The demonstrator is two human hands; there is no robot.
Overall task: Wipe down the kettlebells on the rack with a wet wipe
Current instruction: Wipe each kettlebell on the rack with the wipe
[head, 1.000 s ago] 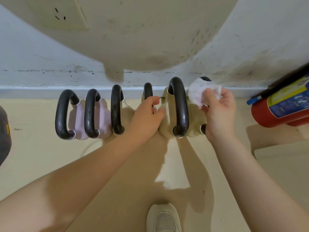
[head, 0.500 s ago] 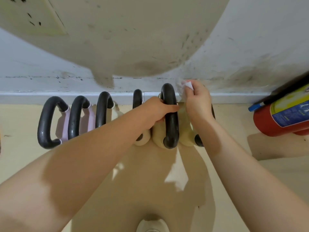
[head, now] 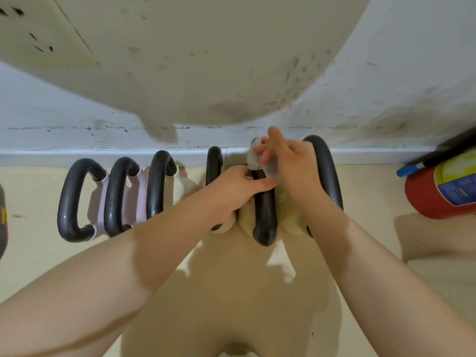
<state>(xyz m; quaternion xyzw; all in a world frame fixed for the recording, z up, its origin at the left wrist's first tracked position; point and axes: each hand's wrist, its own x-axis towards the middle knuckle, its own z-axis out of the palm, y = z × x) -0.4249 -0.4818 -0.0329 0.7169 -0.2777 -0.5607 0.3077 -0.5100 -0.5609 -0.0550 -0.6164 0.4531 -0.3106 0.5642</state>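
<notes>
- six kettlebells stand in one row on the beige floor (head: 360, 253), close to the white baseboard (head: 103, 155) of the wall, and all have black handles.
- the two kettlebells on the left have pale pink bodies (head: 136, 202); the others have cream bodies.
- the left hand (head: 237, 191) lies between the fourth handle (head: 213, 163) and the fifth handle (head: 264, 215). its fingers are curled and reach to the fifth handle, with the thumb lying along it, so it grips this handle.
- the right hand (head: 291, 171) is over the far end of the same fifth handle. it holds a white wet wipe (head: 255, 158), bunched up, pinched under the thumb and the bent fingers, while one finger points up toward the wall.
- the wet wipe touches the top curve of the fifth handle, just beside the left hand.
- the sixth handle (head: 327, 171) rises behind the right wrist and is partly hidden by it.
- a red fire extinguisher (head: 438, 194) with a blue and yellow label lies on the floor at the right, well apart from the row.
- a dark object (head: 2, 220) shows at the left edge; i cannot tell what it is.
- a wall socket (head: 38, 34) is seen at the top left.
</notes>
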